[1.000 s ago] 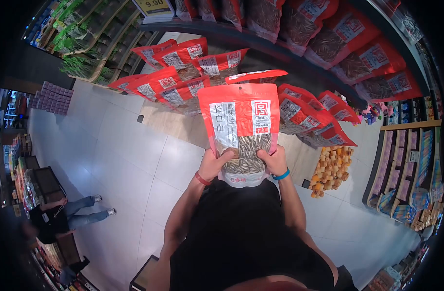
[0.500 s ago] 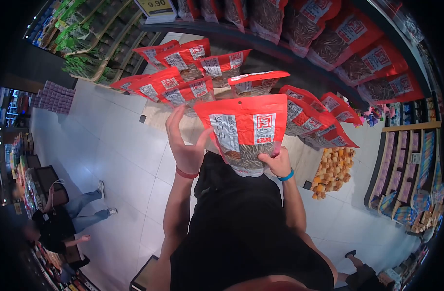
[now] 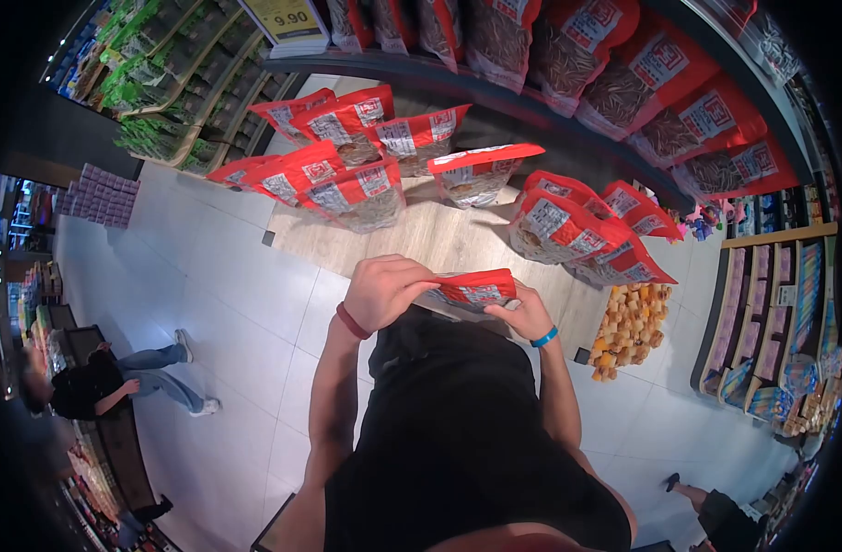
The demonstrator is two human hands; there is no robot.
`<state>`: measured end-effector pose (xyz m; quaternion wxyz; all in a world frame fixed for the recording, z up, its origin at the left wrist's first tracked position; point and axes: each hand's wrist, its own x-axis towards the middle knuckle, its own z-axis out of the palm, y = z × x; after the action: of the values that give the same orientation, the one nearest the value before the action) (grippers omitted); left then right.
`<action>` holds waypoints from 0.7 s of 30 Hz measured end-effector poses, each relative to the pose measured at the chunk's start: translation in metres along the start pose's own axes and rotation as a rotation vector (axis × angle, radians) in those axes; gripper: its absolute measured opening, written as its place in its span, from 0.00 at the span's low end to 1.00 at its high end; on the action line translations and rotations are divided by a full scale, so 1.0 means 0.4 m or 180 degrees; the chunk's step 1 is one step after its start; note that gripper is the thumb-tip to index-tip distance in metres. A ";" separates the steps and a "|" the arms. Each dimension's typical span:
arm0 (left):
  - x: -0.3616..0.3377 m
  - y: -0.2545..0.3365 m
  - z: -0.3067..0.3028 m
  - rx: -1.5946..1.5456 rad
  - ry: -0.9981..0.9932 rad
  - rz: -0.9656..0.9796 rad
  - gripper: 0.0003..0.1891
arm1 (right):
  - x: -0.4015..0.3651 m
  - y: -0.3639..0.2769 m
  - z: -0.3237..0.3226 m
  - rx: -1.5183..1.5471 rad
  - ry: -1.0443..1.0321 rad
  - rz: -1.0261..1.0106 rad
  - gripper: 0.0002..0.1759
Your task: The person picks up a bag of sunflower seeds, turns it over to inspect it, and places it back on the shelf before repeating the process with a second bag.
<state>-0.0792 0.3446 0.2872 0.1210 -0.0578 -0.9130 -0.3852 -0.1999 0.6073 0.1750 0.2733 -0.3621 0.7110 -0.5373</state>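
Between my two hands, close to my body, is a red and white bag (image 3: 476,289), tipped so that mostly its upper part shows. My left hand (image 3: 386,291), with a dark red band at the wrist, pinches the bag's left edge. At the right edge my right hand (image 3: 527,316), wearing a blue wristband, grips the same bag. Similar red bags stand beyond it on a wooden surface (image 3: 427,233), one of them (image 3: 481,177) in the middle, with groups to the left (image 3: 357,198) and right (image 3: 568,221).
Above hangs a dark shelf edge (image 3: 384,64) with more red bags and a price sign (image 3: 288,23). Packaged pieces (image 3: 631,329) lie at the right corner. A person (image 3: 90,386) is at the left, another (image 3: 725,520) at the lower right. Shelves (image 3: 771,322) line the right.
The held bag has come down and tilted, so its front is foreshortened. My left hand has gone from spread fingers to gripping its left edge. The person at the left has changed pose.
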 end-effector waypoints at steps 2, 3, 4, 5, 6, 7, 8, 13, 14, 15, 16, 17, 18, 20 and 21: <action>-0.006 -0.003 0.003 0.0224 0.0235 0.0107 0.05 | 0.023 -0.032 -0.016 -0.0155 0.0015 0.0028 0.25; -0.010 -0.008 0.003 0.0231 0.0246 0.0106 0.05 | 0.041 -0.059 -0.034 -0.0305 0.0207 -0.0152 0.24; -0.016 -0.013 0.005 0.0385 0.0322 0.0083 0.05 | 0.061 -0.089 -0.051 -0.0451 0.0398 -0.0332 0.24; -0.021 -0.020 0.008 0.0535 0.0394 0.0065 0.04 | 0.085 -0.114 -0.067 -0.0452 0.0397 -0.0338 0.24; -0.026 -0.032 0.012 0.0537 0.0396 0.0073 0.04 | 0.113 -0.138 -0.087 -0.0761 0.0589 -0.0515 0.23; -0.030 -0.049 0.016 0.0745 0.0331 0.0043 0.04 | 0.143 -0.160 -0.108 -0.1077 0.0794 -0.0698 0.23; -0.034 -0.063 0.018 0.0958 0.0268 0.0010 0.04 | 0.178 -0.187 -0.120 -0.1084 0.0809 -0.0714 0.23; -0.040 -0.104 0.012 0.1126 0.0334 -0.0215 0.06 | 0.391 -0.243 -0.132 -0.3532 0.1112 -0.1828 0.21; -0.037 -0.105 0.013 0.1203 0.0338 -0.0290 0.07 | 0.425 -0.224 -0.135 -0.3535 0.1119 -0.1873 0.21; -0.034 -0.103 0.012 0.1224 0.0376 -0.0283 0.07 | 0.458 -0.185 -0.137 -0.3844 0.1009 -0.1920 0.18; -0.033 -0.099 0.014 0.1341 0.0353 -0.0311 0.08 | 0.483 -0.155 -0.136 -0.4156 0.0895 -0.1958 0.16; -0.032 -0.094 0.016 0.1457 0.0330 -0.0340 0.08 | 0.503 -0.145 -0.134 -0.4170 0.0902 -0.1996 0.16; -0.032 -0.086 0.014 0.1563 0.0213 -0.0447 0.09 | 0.523 -0.134 -0.133 -0.4380 0.0449 -0.1307 0.13; -0.034 -0.070 0.013 0.1634 0.0256 -0.0468 0.09 | 0.542 -0.140 -0.136 -0.4570 0.0015 -0.0641 0.12; -0.037 -0.063 0.013 0.1688 0.0263 -0.0499 0.10 | 0.545 -0.141 -0.142 -0.4531 0.0139 -0.0764 0.10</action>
<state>-0.0710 0.3305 0.2623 0.1388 0.0624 -0.9779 -0.1430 -0.3601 0.4542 0.2448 -0.1041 -0.5171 0.8493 0.0228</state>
